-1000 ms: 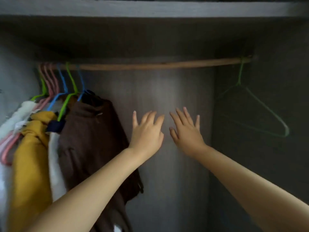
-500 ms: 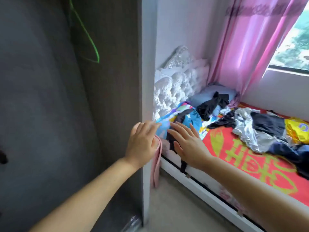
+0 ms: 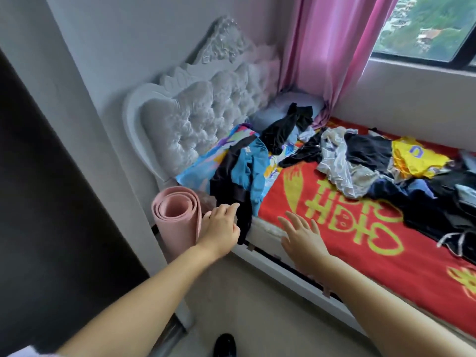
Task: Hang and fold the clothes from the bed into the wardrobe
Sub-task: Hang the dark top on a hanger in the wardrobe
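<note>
A bed [image 3: 365,243] with a red and yellow cover carries loose clothes. A blue and black garment [image 3: 244,173] hangs over the bed's near corner. Farther back lie a black garment [image 3: 286,130], a white satin piece [image 3: 337,161], a yellow top [image 3: 414,155] and dark clothes [image 3: 438,202]. My left hand [image 3: 221,230] reaches out with relaxed fingers just short of the blue and black garment's hanging black sleeve and holds nothing. My right hand [image 3: 301,235] hovers over the bed's front edge, fingers spread and empty. The wardrobe's dark side [image 3: 51,202] fills the left.
A rolled pink mat [image 3: 177,220] stands between the wardrobe and the white tufted headboard [image 3: 203,117]. A pink curtain [image 3: 332,55] hangs by the window [image 3: 425,24]. A black shoe [image 3: 225,345] shows on the beige floor below.
The view has swung from inside the wardrobe, with its rail and hangers, to the bed. Both empty hands have moved with it toward the bed's near corner.
</note>
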Available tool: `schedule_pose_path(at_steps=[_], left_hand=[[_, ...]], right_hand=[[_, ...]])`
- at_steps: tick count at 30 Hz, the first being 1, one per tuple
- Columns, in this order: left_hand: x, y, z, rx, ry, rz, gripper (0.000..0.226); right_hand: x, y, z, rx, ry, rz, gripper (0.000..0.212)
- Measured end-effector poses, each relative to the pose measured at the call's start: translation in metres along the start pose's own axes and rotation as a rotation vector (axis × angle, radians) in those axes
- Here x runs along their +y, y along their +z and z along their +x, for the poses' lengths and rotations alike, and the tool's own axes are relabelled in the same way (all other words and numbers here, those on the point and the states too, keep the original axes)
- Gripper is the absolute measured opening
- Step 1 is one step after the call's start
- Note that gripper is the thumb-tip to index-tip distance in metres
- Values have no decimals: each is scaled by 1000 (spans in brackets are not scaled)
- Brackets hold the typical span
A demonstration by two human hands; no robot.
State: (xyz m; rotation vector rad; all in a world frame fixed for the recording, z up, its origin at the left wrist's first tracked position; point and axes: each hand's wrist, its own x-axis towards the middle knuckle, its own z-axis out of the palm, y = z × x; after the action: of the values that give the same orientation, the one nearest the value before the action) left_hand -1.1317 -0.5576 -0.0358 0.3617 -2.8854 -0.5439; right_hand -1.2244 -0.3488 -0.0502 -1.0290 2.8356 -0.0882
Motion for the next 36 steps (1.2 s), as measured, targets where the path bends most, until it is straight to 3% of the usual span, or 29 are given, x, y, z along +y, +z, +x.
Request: schedule_pose_path(at_steps=[14,26,36], left_hand=[[-55,58,227,-331,-218,-25,53],[-90,107,436,-330,-270,-31,50],[-176,195,537,-435,-409,-120,47]], right_hand=[[39,15,209,-104,151,263,51],[144,31,405,-234,192,282,49],[134,105,557,-432,209,494,47]])
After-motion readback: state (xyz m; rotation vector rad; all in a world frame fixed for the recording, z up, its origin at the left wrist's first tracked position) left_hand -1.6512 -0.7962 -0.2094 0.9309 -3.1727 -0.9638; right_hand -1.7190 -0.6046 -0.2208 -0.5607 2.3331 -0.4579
